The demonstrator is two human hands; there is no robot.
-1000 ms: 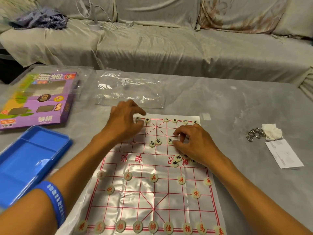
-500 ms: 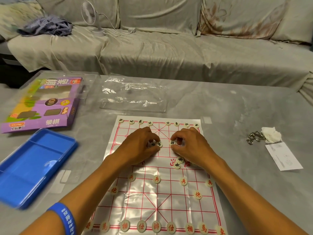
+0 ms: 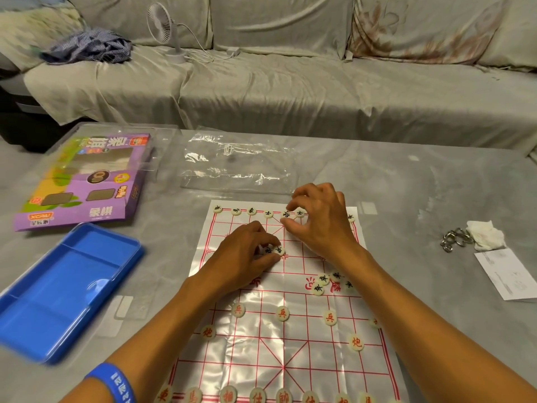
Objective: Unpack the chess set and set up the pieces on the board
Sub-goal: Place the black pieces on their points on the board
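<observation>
A glossy plastic Chinese chess board point(image 3: 255, 338) with red lines lies on the grey table. Red-lettered discs fill the near rows, among them a cannon point(image 3: 356, 342). Black-lettered discs line the far row. My right hand point(image 3: 318, 221) pinches one black disc point(image 3: 286, 215) at the middle of that far row. My left hand point(image 3: 247, 253) rests on the board's left half, fingertips closed on two black discs point(image 3: 274, 250). A few loose black discs point(image 3: 327, 282) lie by the river line on the right.
A blue tray point(image 3: 66, 286) sits at the left, with the purple chess box point(image 3: 84, 181) behind it. A clear plastic bag point(image 3: 238, 161) lies beyond the board. Metal rings point(image 3: 454, 242), a tissue point(image 3: 485, 235) and a paper slip point(image 3: 507, 273) lie at right. A sofa stands behind.
My right hand has lifted a black disc from mid-board to the far row. My left hand has stayed on the two discs at mid-board.
</observation>
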